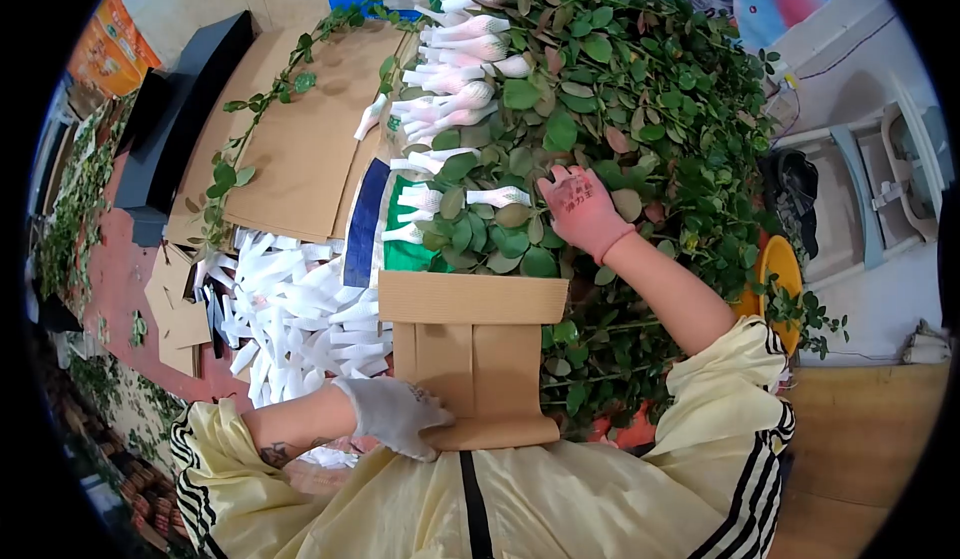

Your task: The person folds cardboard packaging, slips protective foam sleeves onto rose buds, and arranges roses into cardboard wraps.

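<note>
My left hand (395,416), in a grey-white glove, grips the near left corner of a brown cardboard sheet (440,364). The sheet lies creased in front of my body, with its near edge curled and a flap folded across its far end. My right hand (583,212), in a pink glove with dark print, reaches into a heap of leafy stems (660,159). Its fingers are bent down among the leaves, and what they hold is hidden. Just left of them lies a flower bud (498,197) in a white mesh sleeve.
More mesh-sleeved buds (460,89) line the heap's left edge. Left of them are flat cardboard sheets (290,139), a pile of white strips (300,309) and a black trough-like piece (190,119). A yellow bucket (780,279) and a pale plastic chair (850,199) stand at right.
</note>
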Demonstrator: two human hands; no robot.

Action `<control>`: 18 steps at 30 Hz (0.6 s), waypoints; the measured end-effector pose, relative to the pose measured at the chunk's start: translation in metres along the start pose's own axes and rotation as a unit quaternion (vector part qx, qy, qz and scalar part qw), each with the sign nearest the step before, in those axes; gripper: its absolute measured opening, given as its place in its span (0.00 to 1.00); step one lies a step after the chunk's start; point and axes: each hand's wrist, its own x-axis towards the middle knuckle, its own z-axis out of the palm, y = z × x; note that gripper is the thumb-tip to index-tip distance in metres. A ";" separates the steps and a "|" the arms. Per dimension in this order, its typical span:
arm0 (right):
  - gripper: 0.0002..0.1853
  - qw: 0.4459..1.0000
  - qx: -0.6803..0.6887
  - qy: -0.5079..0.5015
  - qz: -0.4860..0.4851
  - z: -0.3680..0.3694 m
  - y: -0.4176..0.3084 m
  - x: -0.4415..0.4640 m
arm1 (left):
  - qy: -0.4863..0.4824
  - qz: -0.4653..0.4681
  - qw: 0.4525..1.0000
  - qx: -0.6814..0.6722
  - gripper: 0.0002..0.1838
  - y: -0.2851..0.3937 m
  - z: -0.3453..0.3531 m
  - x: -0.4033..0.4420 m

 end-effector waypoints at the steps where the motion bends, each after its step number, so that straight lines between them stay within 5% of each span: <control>1: 0.14 0.998 -0.012 0.055 -0.019 0.005 0.002 0.000 | 0.023 0.030 0.999 0.009 0.34 0.001 -0.001 -0.001; 2: 0.14 0.999 -0.010 0.050 -0.019 0.009 0.005 0.000 | 0.020 0.033 0.999 0.006 0.34 0.000 -0.005 -0.004; 4: 0.16 0.991 0.038 -0.127 -0.030 -0.028 0.010 0.011 | 0.014 0.050 0.996 -0.074 0.29 0.007 -0.041 -0.023; 6: 0.19 0.989 0.036 -0.132 0.054 -0.054 0.029 0.012 | 0.058 0.041 0.997 -0.035 0.25 0.010 -0.080 -0.040; 8: 0.23 0.989 0.081 -0.032 0.117 -0.076 0.058 0.001 | 0.173 0.037 0.980 -0.093 0.21 0.000 -0.116 -0.054; 9: 0.25 0.985 0.111 0.093 0.091 -0.071 0.074 -0.012 | 0.251 0.017 0.960 -0.120 0.21 -0.013 -0.130 -0.053; 12: 0.27 0.977 0.148 0.119 0.100 -0.103 0.094 -0.019 | 0.526 -0.069 0.848 -0.002 0.23 -0.055 -0.155 -0.022; 15: 0.27 0.969 0.200 0.130 0.062 -0.106 0.110 -0.023 | 0.581 -0.025 0.807 0.108 0.31 -0.079 -0.170 0.011; 16: 0.28 0.971 0.195 0.117 0.070 -0.110 0.107 -0.028 | 0.429 -0.018 0.872 -0.236 0.44 -0.080 -0.173 0.023; 18: 0.28 0.971 0.218 0.072 0.064 -0.112 0.105 -0.029 | 0.315 0.148 0.764 -0.543 0.51 -0.070 -0.175 0.033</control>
